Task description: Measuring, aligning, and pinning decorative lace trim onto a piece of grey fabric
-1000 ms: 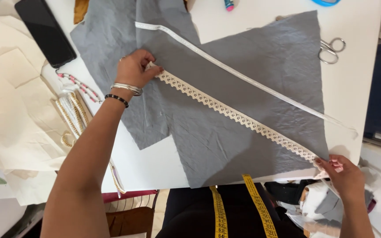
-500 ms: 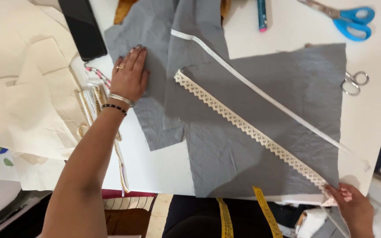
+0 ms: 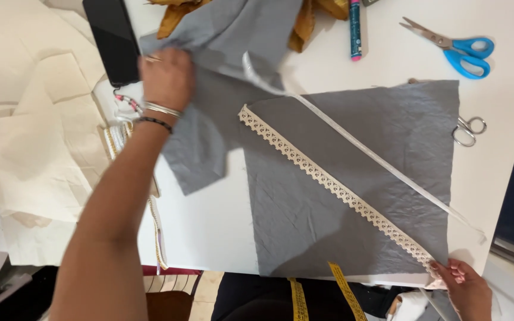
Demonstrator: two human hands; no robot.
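A square of grey fabric [image 3: 376, 154] lies on the white table [image 3: 209, 220]. A cream lace trim [image 3: 328, 181] runs diagonally across it, and a thin white ribbon [image 3: 382, 163] runs alongside. My right hand [image 3: 465, 285] pinches the lower end of the lace at the fabric's near right corner. My left hand [image 3: 165, 77] grips a second, loose piece of grey fabric [image 3: 209, 119] at the upper left, bunched and partly lifted, blurred by motion.
A black phone [image 3: 114, 38] lies at the top left beside cream paper pattern pieces [image 3: 25, 137]. Blue-handled scissors [image 3: 453, 50], a teal and pink marker [image 3: 354, 27], small silver scissors [image 3: 468, 131] and mustard cloth [image 3: 304, 24] sit along the far side. A yellow tape measure [image 3: 343, 291] hangs at my lap.
My left hand left the upper end of the lace, moved up and left, and took hold of the loose grey piece, pulling it away. My right hand stayed on the lace's lower end.
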